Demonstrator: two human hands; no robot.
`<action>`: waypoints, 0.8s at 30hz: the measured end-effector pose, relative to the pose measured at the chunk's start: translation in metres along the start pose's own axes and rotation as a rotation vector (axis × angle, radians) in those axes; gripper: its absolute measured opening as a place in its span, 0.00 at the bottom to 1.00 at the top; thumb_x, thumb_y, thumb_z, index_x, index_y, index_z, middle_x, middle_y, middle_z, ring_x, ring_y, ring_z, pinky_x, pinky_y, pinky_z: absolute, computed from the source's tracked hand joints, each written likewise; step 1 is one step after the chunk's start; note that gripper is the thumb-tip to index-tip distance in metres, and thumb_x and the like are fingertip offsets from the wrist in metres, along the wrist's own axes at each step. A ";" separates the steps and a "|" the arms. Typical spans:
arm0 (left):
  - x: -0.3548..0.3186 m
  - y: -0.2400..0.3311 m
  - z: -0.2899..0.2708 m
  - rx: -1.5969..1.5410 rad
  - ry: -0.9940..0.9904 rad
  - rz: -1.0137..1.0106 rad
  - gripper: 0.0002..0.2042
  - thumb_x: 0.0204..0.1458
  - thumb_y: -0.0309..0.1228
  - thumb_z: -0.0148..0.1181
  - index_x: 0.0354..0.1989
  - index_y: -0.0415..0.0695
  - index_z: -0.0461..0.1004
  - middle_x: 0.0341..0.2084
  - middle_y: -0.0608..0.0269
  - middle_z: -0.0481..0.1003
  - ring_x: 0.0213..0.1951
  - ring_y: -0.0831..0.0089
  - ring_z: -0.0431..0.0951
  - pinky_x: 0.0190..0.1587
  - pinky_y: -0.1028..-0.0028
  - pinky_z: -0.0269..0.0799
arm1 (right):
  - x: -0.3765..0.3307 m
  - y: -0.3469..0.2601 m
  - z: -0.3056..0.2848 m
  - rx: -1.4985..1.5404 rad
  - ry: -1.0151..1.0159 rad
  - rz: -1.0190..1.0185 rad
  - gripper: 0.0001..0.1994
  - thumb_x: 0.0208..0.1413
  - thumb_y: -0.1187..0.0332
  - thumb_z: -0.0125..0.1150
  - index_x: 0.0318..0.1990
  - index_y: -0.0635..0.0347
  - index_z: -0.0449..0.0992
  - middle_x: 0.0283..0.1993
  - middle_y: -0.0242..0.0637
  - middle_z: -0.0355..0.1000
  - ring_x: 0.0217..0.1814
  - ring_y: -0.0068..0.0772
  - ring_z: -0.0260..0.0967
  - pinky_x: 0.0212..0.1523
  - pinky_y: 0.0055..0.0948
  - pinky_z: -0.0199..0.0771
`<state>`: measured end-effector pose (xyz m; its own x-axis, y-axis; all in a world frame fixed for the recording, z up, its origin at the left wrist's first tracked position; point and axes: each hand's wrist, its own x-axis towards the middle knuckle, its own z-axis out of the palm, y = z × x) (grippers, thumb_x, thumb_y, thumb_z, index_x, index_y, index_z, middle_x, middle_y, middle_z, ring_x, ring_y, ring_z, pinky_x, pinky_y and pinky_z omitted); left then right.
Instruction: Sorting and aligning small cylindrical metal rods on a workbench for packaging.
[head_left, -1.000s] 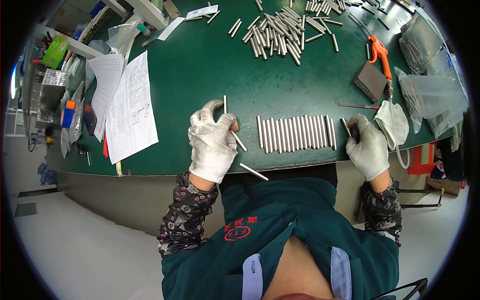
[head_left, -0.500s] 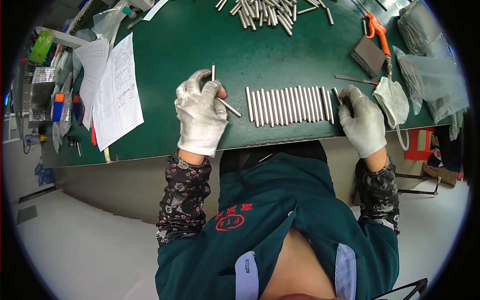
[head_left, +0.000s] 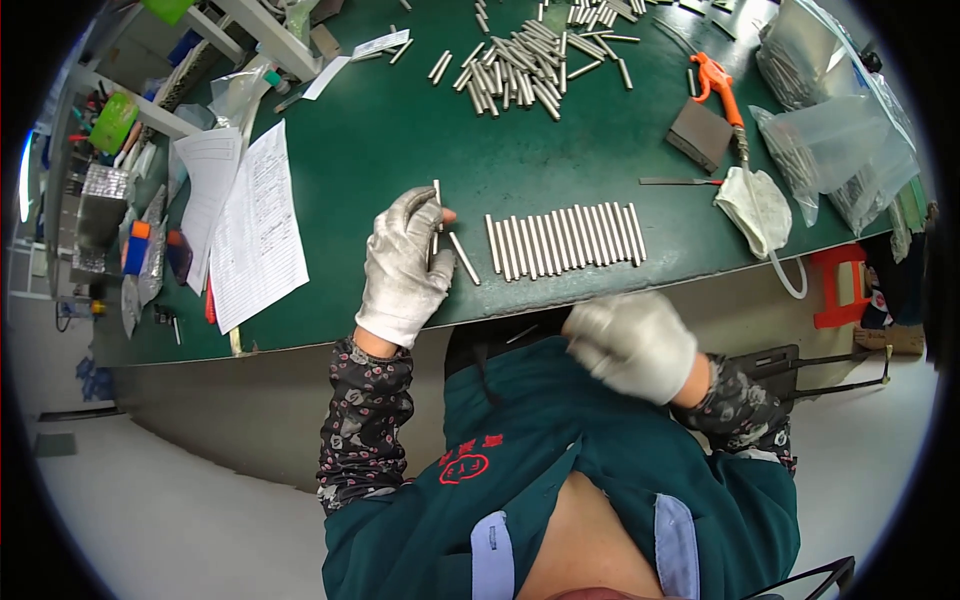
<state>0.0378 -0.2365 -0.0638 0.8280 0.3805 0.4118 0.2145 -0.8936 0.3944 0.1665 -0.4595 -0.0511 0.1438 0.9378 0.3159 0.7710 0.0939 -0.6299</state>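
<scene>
My left hand (head_left: 405,265), in a white glove, is closed around a slim metal pin (head_left: 437,192) that sticks up between thumb and forefinger. Just right of its fingers, another metal pin (head_left: 464,258) lies slanted on the table. A row of several metal pins (head_left: 566,242) stands side by side in the middle, each lying lengthwise away from me. My right hand (head_left: 635,345), also gloved, is below the row, off the table's front edge and over my lap. Motion smears its fingers, so whatever it may hold cannot be made out.
A loose heap of metal pins (head_left: 520,70) lies on the green table (head_left: 370,130). To the right are an orange air gun (head_left: 718,85), a dark block (head_left: 700,135), a thin file (head_left: 680,181), a white cloth (head_left: 752,210) and plastic bags (head_left: 840,150). Paper sheets (head_left: 260,240) lie left.
My right hand has left the row's right end and swung down and left past the table edge. The rightmost pins are gone from the row. The view has tilted, showing more of the table's far side.
</scene>
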 end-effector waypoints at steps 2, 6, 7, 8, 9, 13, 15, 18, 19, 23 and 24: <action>0.004 -0.001 -0.012 -0.065 -0.020 -0.028 0.22 0.36 0.17 0.53 0.46 0.41 0.68 0.48 0.55 0.68 0.49 0.56 0.68 0.51 0.64 0.66 | 0.004 -0.007 0.028 -0.095 -0.440 -0.029 0.10 0.45 0.72 0.54 0.37 0.61 0.68 0.32 0.41 0.70 0.32 0.42 0.71 0.29 0.38 0.72; 0.018 -0.023 -0.014 -0.168 -0.048 -0.120 0.22 0.41 0.20 0.53 0.49 0.43 0.67 0.49 0.55 0.67 0.47 0.55 0.68 0.51 0.65 0.66 | 0.007 0.031 0.106 -0.143 -0.505 0.125 0.11 0.46 0.74 0.51 0.39 0.64 0.70 0.35 0.44 0.71 0.39 0.45 0.72 0.34 0.38 0.74; 0.020 -0.028 -0.012 -0.239 -0.077 -0.158 0.23 0.41 0.21 0.53 0.50 0.43 0.67 0.49 0.56 0.67 0.46 0.55 0.69 0.51 0.65 0.66 | 0.006 0.045 0.128 -0.215 -0.578 0.183 0.11 0.48 0.73 0.49 0.39 0.62 0.71 0.37 0.46 0.71 0.39 0.46 0.72 0.37 0.39 0.73; 0.021 -0.031 -0.009 -0.153 -0.066 -0.078 0.23 0.42 0.21 0.54 0.51 0.44 0.67 0.49 0.56 0.67 0.45 0.55 0.69 0.50 0.65 0.66 | 0.007 0.053 0.143 -0.293 -0.650 0.244 0.11 0.50 0.71 0.46 0.40 0.61 0.72 0.38 0.47 0.72 0.40 0.46 0.71 0.39 0.40 0.72; 0.024 -0.033 -0.005 -0.069 -0.056 0.004 0.24 0.42 0.22 0.55 0.52 0.44 0.66 0.49 0.57 0.67 0.45 0.55 0.69 0.50 0.65 0.67 | 0.008 0.058 0.151 -0.294 -0.650 0.236 0.11 0.50 0.71 0.46 0.40 0.61 0.72 0.38 0.47 0.72 0.40 0.46 0.71 0.39 0.40 0.72; 0.029 -0.029 0.005 0.077 -0.096 0.074 0.19 0.42 0.21 0.57 0.46 0.44 0.72 0.43 0.59 0.71 0.42 0.59 0.69 0.48 0.66 0.66 | 0.011 0.059 0.157 -0.366 -0.529 0.159 0.08 0.46 0.75 0.51 0.32 0.68 0.76 0.35 0.54 0.73 0.40 0.50 0.73 0.40 0.39 0.74; 0.028 -0.027 0.004 0.048 -0.102 0.094 0.18 0.41 0.21 0.57 0.45 0.44 0.73 0.42 0.60 0.71 0.41 0.59 0.69 0.47 0.67 0.67 | 0.008 0.061 0.155 -0.345 -0.496 0.142 0.07 0.46 0.74 0.51 0.29 0.65 0.76 0.33 0.52 0.73 0.38 0.49 0.73 0.38 0.40 0.74; 0.022 -0.023 0.004 -0.021 -0.102 0.111 0.15 0.41 0.20 0.57 0.41 0.43 0.74 0.40 0.60 0.71 0.40 0.60 0.70 0.46 0.67 0.67 | 0.006 0.059 0.138 -0.351 -0.368 0.083 0.06 0.46 0.72 0.52 0.30 0.62 0.75 0.31 0.46 0.73 0.36 0.47 0.73 0.36 0.39 0.73; 0.019 -0.022 0.004 -0.063 -0.096 0.112 0.14 0.41 0.20 0.57 0.40 0.42 0.74 0.40 0.60 0.72 0.40 0.60 0.70 0.46 0.67 0.67 | 0.002 0.057 0.133 -0.349 -0.370 0.082 0.06 0.46 0.72 0.52 0.30 0.62 0.75 0.31 0.46 0.73 0.36 0.47 0.73 0.36 0.39 0.73; 0.004 -0.020 -0.004 -0.188 0.015 0.139 0.20 0.42 0.22 0.58 0.48 0.42 0.68 0.45 0.58 0.71 0.43 0.61 0.70 0.43 0.68 0.69 | -0.006 0.032 0.099 -0.142 -0.280 0.114 0.06 0.49 0.68 0.52 0.31 0.58 0.74 0.29 0.41 0.72 0.32 0.43 0.71 0.33 0.36 0.72; 0.000 -0.021 -0.010 -0.136 -0.031 0.089 0.23 0.42 0.23 0.60 0.50 0.41 0.65 0.48 0.56 0.69 0.44 0.62 0.69 0.40 0.70 0.70 | -0.005 0.025 0.087 -0.030 -0.282 0.118 0.05 0.48 0.68 0.54 0.31 0.58 0.73 0.28 0.39 0.72 0.31 0.41 0.71 0.32 0.35 0.71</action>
<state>0.0277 -0.2156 -0.0637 0.8565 0.2919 0.4257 0.0689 -0.8820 0.4661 0.1311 -0.4325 -0.1299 0.0587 0.9978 0.0303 0.7777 -0.0267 -0.6281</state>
